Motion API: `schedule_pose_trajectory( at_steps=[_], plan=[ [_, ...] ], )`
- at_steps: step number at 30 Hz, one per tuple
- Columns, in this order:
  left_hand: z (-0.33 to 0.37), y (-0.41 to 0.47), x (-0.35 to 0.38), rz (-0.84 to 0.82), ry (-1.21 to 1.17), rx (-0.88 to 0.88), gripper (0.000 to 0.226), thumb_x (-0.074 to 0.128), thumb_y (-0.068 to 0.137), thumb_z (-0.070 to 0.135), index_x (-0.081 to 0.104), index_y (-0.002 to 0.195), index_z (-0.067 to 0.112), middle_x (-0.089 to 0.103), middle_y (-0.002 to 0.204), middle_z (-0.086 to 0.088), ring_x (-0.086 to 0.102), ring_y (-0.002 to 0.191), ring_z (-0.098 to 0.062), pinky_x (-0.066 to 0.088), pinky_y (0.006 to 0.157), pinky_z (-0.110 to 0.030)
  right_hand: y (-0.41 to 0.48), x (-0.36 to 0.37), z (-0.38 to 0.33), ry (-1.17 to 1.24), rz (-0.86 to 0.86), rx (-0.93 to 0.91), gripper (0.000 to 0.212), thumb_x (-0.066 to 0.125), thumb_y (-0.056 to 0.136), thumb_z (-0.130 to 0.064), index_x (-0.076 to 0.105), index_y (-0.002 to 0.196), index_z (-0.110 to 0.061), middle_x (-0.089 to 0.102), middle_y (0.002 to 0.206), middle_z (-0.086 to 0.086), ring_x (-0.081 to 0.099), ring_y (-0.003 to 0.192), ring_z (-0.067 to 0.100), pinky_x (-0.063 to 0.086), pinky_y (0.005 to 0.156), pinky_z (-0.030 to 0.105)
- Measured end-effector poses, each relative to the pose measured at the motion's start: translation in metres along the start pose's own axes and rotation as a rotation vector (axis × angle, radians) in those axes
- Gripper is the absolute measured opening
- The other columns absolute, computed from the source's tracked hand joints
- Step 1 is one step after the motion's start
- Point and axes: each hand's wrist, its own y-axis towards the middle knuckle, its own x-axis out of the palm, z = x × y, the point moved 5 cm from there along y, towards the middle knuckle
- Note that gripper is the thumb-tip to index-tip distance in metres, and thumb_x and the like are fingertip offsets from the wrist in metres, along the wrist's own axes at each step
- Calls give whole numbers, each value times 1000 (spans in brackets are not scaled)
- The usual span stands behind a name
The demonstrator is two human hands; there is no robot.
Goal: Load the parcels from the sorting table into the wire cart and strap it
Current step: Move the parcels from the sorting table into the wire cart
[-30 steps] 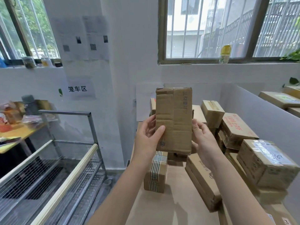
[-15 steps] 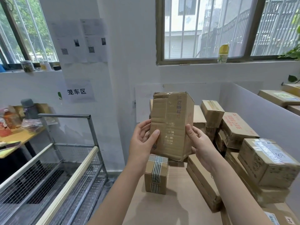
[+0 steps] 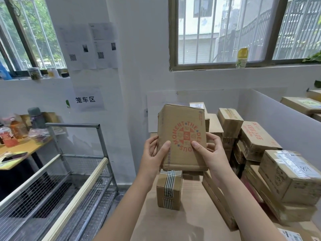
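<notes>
Parcel in hand: a tall brown cardboard parcel [image 3: 182,138] with a round red-and-blue printed emblem on its facing side. It is held up off the pale wood-look sorting table [image 3: 187,223], near the centre of view. Its long axis stands upright, 12 to 6, with the top tipped slightly away. Matte corrugated board, top edge crumpled, corners dented. It looks like a used carton, soft at the rims.

Grip: both hands grasp it low down. The left hand [image 3: 152,159] sits at the parcel's 8 o'clock, thumb laid on the front face, fingers wrapped round the left edge. The right hand [image 3: 210,153] sits at 4 o'clock, thumb on the print, fingers curled behind the right edge. Neither hand is slack.

Relation that matters: the grey steel-mesh wire cart [image 3: 79,193], with pale top rails and a square-tube frame, lies at 8 o'clock from the parcel. It is lower, well apart, and off the table's left edge. The left hand is the nearer one. My reading — the carry goes down and leftward over the near rail, and the parcel would likely sit steadier laid flat than on end.

On the table:
- A small squat cardboard box bound with black-and-white striped tape [image 3: 169,190] stands at the held parcel's 6 o'clock, behind and below it.
- A heap of taped brown cartons [image 3: 291,178] lies at 3 to 4 o'clock, some with white labels.

Loading looks far from done — no strap in view.
</notes>
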Motion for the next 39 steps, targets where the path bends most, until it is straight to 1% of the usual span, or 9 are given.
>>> schedule_pose_trajectory(
  at_steps=[3,8,12,17,23,29,34,36,39],
  plan=[
    [1,-1,-6,27,10,-2,63,73,72,45,50,128,28,65,125,5,68,105,-5,57,73,-23,3,-1,5,56,11,39,26,58,96,-37,55,121,-28,68,105,-2,64,104,18,53,82,40],
    [1,-4,-7,33,-14,-7,62,75,69,46,52,125,31,68,123,5,69,105,-9,57,71,-25,8,-4,14,244,60,110,21,54,99,-35,65,112,-21,73,109,3,65,97,17,56,80,40],
    [0,-1,-2,36,-34,-10,61,80,71,44,54,124,28,68,122,2,69,106,-14,58,75,-29,11,-5,25,463,76,263,34,63,93,-34,62,125,-21,73,110,7,66,110,25,54,93,52],
    [-9,3,-6,77,-77,-52,62,81,72,47,57,124,26,74,111,1,69,106,-20,55,93,-43,5,-1,24,325,-70,394,61,63,80,-58,67,121,-13,72,114,15,65,114,33,49,102,50],
    [-19,8,-12,35,-21,-113,60,78,74,54,64,122,22,73,113,1,68,110,-23,53,84,-39,8,-6,20,249,-108,334,59,68,78,-54,67,122,-15,74,112,5,67,111,24,51,96,45],
    [-14,16,-24,80,53,-11,36,71,89,20,64,124,24,75,108,2,70,104,-13,58,87,-35,12,-7,15,186,-165,217,73,79,67,-49,55,130,-21,71,117,6,68,109,24,54,93,53],
    [-15,19,-27,126,164,61,25,67,93,21,68,117,28,71,116,7,66,110,-9,55,95,-37,11,2,14,201,-168,173,49,72,81,-46,60,124,-24,70,118,7,67,111,26,51,95,58],
    [-16,17,-20,80,127,29,38,71,88,38,65,123,26,70,120,6,65,113,-8,55,94,-31,10,7,16,218,-157,180,49,72,80,-46,60,123,-26,68,121,7,67,112,24,52,93,59],
    [-18,13,-9,-23,111,-36,83,75,67,67,51,136,29,62,128,9,64,111,-1,57,80,-22,8,10,19,170,-147,164,49,72,77,-49,59,122,-32,66,121,7,68,109,22,55,88,59]
  ],
)
